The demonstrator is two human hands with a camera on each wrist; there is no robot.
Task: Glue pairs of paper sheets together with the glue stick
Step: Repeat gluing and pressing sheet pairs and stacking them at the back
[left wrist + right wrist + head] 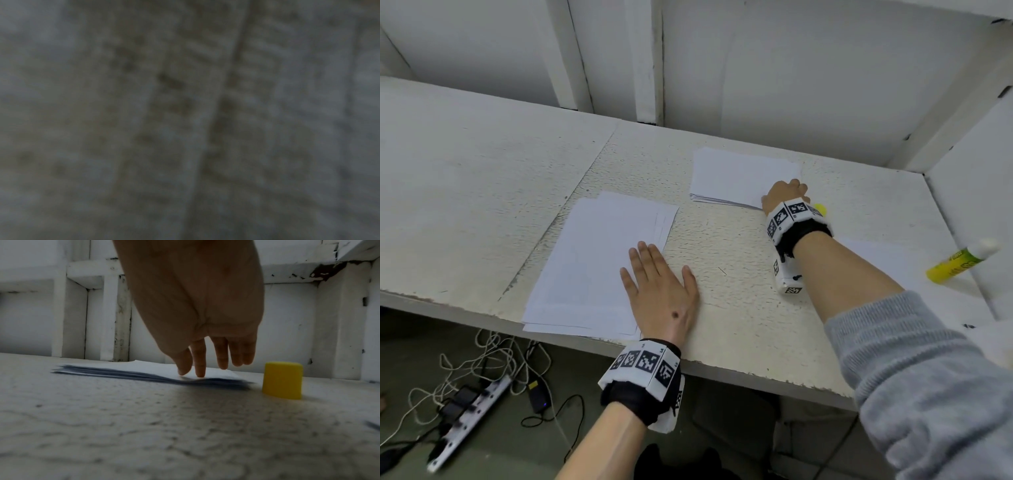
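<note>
Far paper stack (739, 178) lies ahead-right on tabletop (482, 188), long axis approx. left-right. Right hand (786, 193) on its near-right corner; fingertips (200, 374) touch top sheet, fingers straight, nothing gripped yet. Right hand clearly nearer; next move likely peel off one sheet. Near paper stack (599, 260) at front edge, left hand (659, 291) flat on its right side, fingers spread, pressing. Left wrist view dark, no info. Yellow cap (282, 380) upright just right of far stack. Glue stick (959, 260) uncapped, lying further right, apart from both hands. No containers seen.
</note>
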